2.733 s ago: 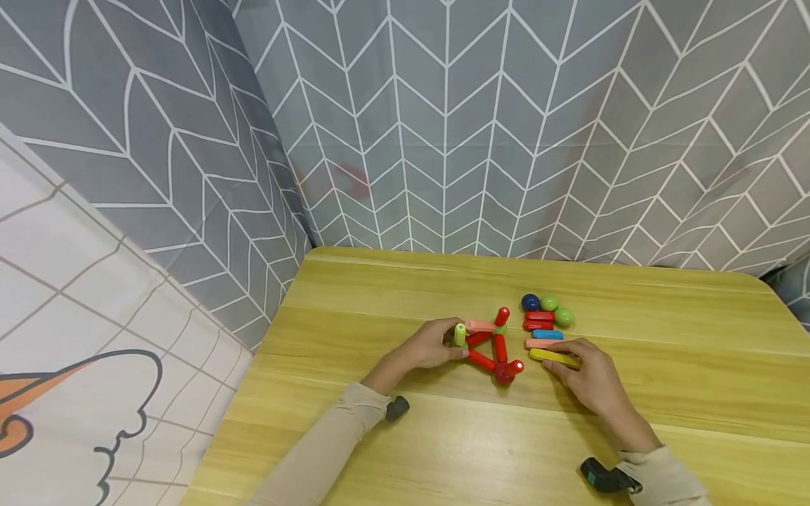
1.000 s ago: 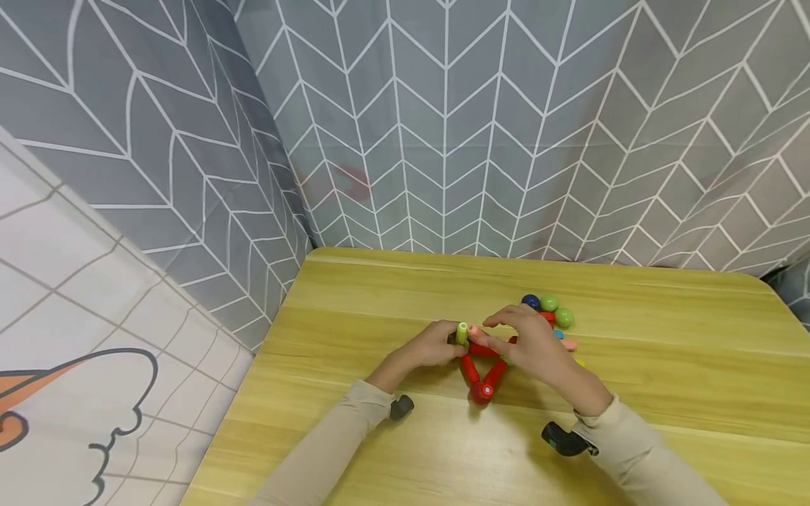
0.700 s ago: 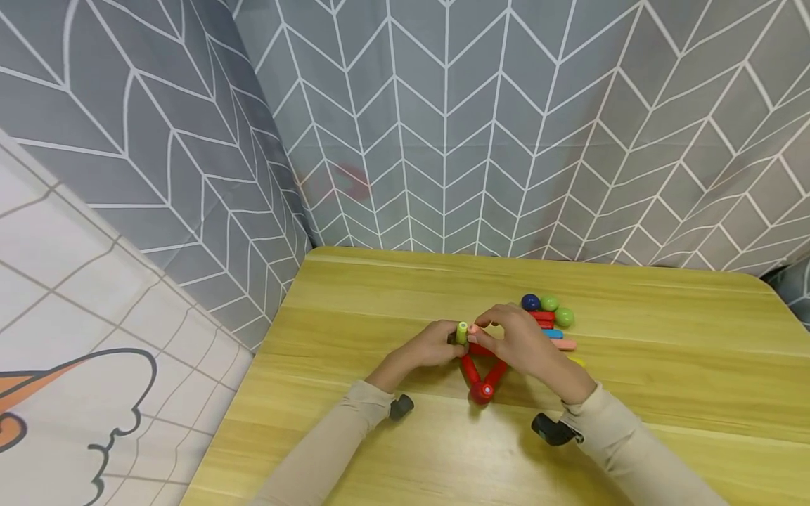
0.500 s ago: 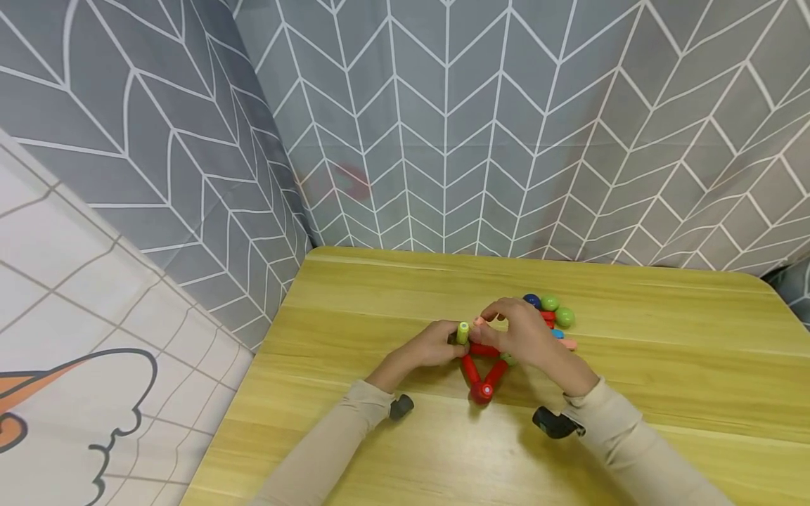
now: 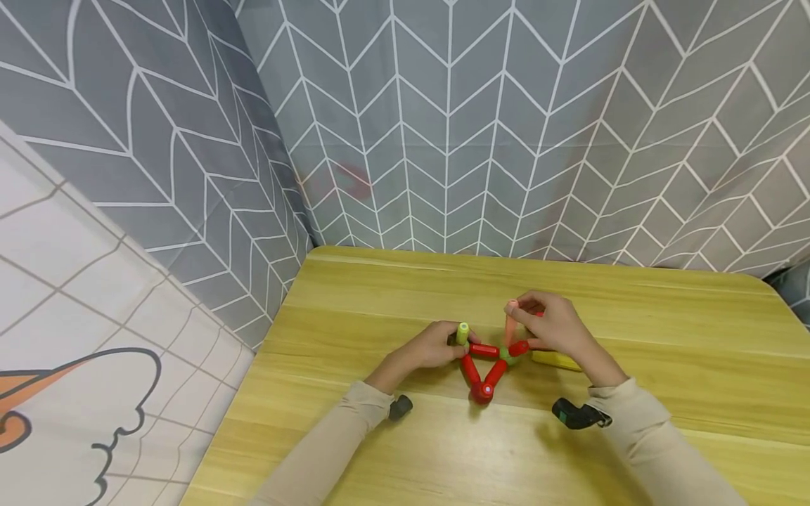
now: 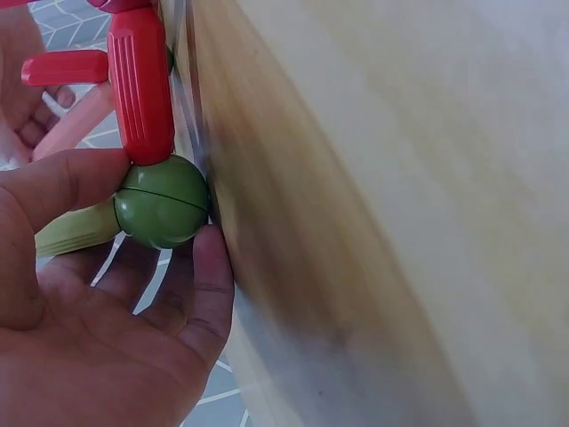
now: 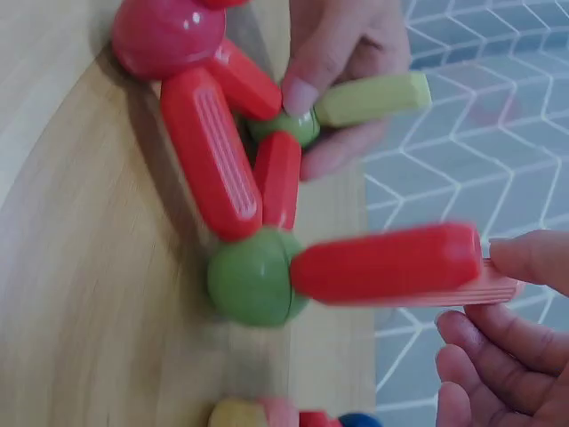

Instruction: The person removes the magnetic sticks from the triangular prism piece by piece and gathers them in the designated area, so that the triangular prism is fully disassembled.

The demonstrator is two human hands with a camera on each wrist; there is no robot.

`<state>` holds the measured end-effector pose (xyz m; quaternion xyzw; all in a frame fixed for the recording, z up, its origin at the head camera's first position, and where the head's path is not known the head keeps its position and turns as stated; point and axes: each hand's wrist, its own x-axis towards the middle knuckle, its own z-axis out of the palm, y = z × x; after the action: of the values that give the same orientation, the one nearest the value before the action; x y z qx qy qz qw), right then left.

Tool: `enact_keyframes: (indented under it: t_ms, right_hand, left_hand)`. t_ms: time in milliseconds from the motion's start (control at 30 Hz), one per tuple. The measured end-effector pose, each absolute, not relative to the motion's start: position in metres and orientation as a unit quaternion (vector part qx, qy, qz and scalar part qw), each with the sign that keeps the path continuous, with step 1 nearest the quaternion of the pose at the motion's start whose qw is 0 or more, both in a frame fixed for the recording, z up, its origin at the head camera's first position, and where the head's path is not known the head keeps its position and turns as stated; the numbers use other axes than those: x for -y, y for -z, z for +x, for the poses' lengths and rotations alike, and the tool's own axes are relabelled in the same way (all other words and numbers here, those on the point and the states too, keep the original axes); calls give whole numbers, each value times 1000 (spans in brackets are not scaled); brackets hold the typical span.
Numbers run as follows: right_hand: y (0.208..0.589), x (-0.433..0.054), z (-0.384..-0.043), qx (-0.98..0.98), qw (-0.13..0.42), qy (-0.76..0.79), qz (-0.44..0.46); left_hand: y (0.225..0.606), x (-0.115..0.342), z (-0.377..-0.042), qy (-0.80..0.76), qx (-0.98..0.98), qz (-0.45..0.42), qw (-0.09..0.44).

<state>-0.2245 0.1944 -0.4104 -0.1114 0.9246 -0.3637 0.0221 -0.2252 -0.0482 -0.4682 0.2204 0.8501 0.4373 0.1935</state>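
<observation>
- Pinching the salmon-pink, ribbed, plastic-looking rod (image 5: 511, 323) near its upper end, the right hand (image 5: 560, 327) has its thumb and fingertips set against it.
- That pink rod stands nearly upright over the glossy green right-side ball (image 7: 249, 277), partly behind a faceted red upright rod (image 7: 387, 264) in the right wrist view; whether its lower end touches the ball is hidden.
- Apart from the right hand, the left hand (image 5: 436, 344) grips the glossy green left-side ball (image 6: 162, 203) between thumb and curled fingers. A pale yellow-green ribbed rod (image 5: 463, 332) rises from that ball.
- Three ribbed red rods (image 7: 212, 156) link both green balls and a shiny dark-red ball (image 5: 482, 395) into a triangle on the wood-grain table (image 5: 455, 464).
- The pink rod looks light, stiff and hardly fragile; its smooth faces may slip, so the grooved flanks near the outer end seem the best hold, leaving the inner end free.
- The balls are probably slick, and the joints may swivel under a sideways push; cupping a ball, as the left hand does, should steady the frame.
- A yellow plastic-looking bar (image 5: 555, 360) lies just beside the right hand.
</observation>
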Motion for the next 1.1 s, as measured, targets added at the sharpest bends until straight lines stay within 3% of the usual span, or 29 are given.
enact_keyframes:
  t_ms: [300, 700, 1100]
  right_hand:
    - [410, -226, -212, -915, 71, 392, -62]
    - [429, -257, -195, -869, 119, 468, -109]
    - [441, -239, -180, -917, 74, 357, -163]
  left_hand:
    - [469, 50, -225, -429, -857, 218, 184]
    - [470, 51, -225, -438, -851, 217, 189]
    - [471, 50, -227, -422, -858, 221, 193]
